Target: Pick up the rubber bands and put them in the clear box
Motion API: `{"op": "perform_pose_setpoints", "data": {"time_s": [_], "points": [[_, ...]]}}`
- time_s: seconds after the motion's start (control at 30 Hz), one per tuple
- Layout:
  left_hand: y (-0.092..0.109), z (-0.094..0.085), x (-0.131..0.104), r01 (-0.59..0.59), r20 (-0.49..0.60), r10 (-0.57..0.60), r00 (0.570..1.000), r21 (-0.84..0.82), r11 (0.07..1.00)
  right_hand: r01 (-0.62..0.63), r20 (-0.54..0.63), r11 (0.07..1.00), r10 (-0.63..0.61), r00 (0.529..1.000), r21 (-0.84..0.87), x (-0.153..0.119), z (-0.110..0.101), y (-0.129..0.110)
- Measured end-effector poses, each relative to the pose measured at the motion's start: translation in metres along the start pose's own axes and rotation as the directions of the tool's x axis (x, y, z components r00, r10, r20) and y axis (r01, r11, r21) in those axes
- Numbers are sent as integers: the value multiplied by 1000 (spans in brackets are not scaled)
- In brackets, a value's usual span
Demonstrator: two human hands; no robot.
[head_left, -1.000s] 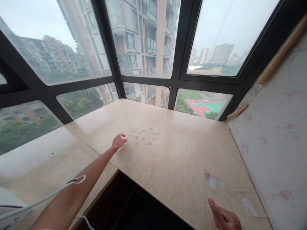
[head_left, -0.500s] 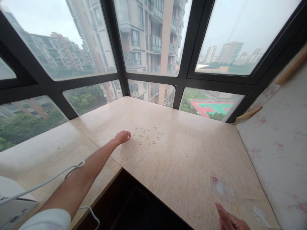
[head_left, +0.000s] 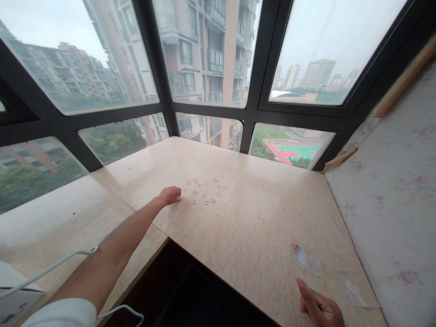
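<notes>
The left hand (head_left: 171,195) is hovering at or resting on the tabletop (head_left: 255,222), at the left edge of a scattered group of thin rings (head_left: 213,200); contact with the surface cannot be confirmed. Its fingers are curling inward and its fingertips are facing away from the camera, so whether they are gripping a ring cannot be told. The rings are lying flat near the window corner, mostly apart, with a few overlapping. The nearest visible ring is lying just beside the knuckles.

The right hand (head_left: 320,305) is occupying the lower right. Its fingers are folding toward the palm and its thumb is pointing up and to the left; the palm is hidden, so its grip cannot be determined. A clear plastic packet (head_left: 305,258) with a red mark is lying just beyond this hand, and a second packet (head_left: 356,292) is lying to its right, near the floral wall (head_left: 391,218).

A white cable (head_left: 47,274) is passing across the left forearm, above a white box (head_left: 17,305) at the lower left.
</notes>
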State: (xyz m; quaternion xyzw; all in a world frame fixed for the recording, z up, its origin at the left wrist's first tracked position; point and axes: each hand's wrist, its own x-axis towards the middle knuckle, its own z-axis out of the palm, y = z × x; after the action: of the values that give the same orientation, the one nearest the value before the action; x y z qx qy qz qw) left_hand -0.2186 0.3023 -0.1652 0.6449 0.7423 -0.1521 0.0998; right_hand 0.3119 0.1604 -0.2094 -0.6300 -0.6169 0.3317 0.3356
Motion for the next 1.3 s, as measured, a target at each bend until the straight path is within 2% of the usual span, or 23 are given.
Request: {"op": "perform_pose_setpoints", "data": {"time_s": [0.2,0.3,0.37,0.5,0.67,0.73,0.83,0.93,1.1,1.2,1.3], "points": [[-1,2,-10,-25,-65,18,998,-112,993,22,24,999,-22,999,36,0,0,9],[12,-1,-11,-39,-139,10,990,-211,977,36,44,999,-37,998,36,1,0,9],[29,-6,-11,-79,-192,24,981,-284,956,50,31,998,-52,998,41,2,0,7],[82,-16,-8,-208,-263,103,959,-413,887,93,2,992,-94,996,86,2,2,-1],[174,-30,-18,-425,-333,267,904,-641,640,112,22,986,-116,993,126,2,4,-5],[214,-36,-28,-490,-342,353,871,-661,568,112,32,985,-117,993,135,2,4,-6],[268,-42,-44,-584,-353,487,799,-649,488,110,33,982,-116,993,151,2,4,-8],[313,-43,-56,-664,-365,577,730,-580,473,113,32,981,-120,992,160,2,4,-11],[361,-37,-60,-719,-320,657,682,-460,521,97,69,980,-110,992,172,1,4,-13],[375,-31,-56,-757,-280,709,647,-339,558,85,83,982,-100,992,170,1,4,-13],[381,-26,-50,-802,-258,759,598,-203,562,101,76,984,-113,991,143,2,5,-13]]}}
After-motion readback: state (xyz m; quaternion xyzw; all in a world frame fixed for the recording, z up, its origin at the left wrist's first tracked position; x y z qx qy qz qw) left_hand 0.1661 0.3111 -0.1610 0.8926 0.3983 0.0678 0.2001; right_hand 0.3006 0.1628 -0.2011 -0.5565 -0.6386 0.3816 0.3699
